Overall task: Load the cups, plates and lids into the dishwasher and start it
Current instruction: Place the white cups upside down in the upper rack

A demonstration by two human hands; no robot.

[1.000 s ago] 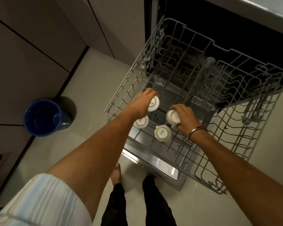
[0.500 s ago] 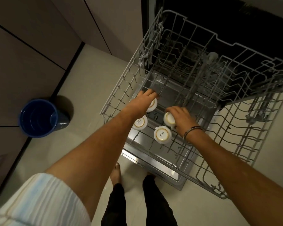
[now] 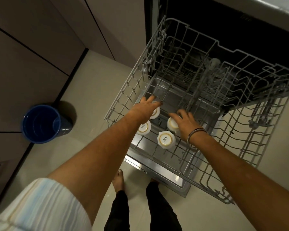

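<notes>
Your left hand (image 3: 145,108) lies with its fingers stretched flat over the far-left white ceramic cup (image 3: 155,112), touching its upturned base without clasping it. Your right hand (image 3: 184,123) rests on the far-right white cup (image 3: 172,125), fingers loosely spread across it; whether they curl round its far side cannot be told. Two more upturned white cups sit nearer you: one just under your left wrist (image 3: 143,128), one between your forearms (image 3: 165,139). All four stand bottoms-up in the grey wire dishwasher rack (image 3: 123,90), pulled out over the open steel door (image 3: 165,172).

To finish this step well, I would press each cup down until its rim seats between the tines, check it does not rock, then lift both hands straight up so no finger drags a neighbour over. Keep the cups apart from each other so that water can reach them. No plates or lids are in view, so by my reckoning loading is at an early stage.

Left of your left arm, a round dark-blue plastic bucket (image 3: 43,124) stands on the pale tiled floor (image 3: 83,84), against grey cabinet fronts (image 3: 32,39).
</notes>
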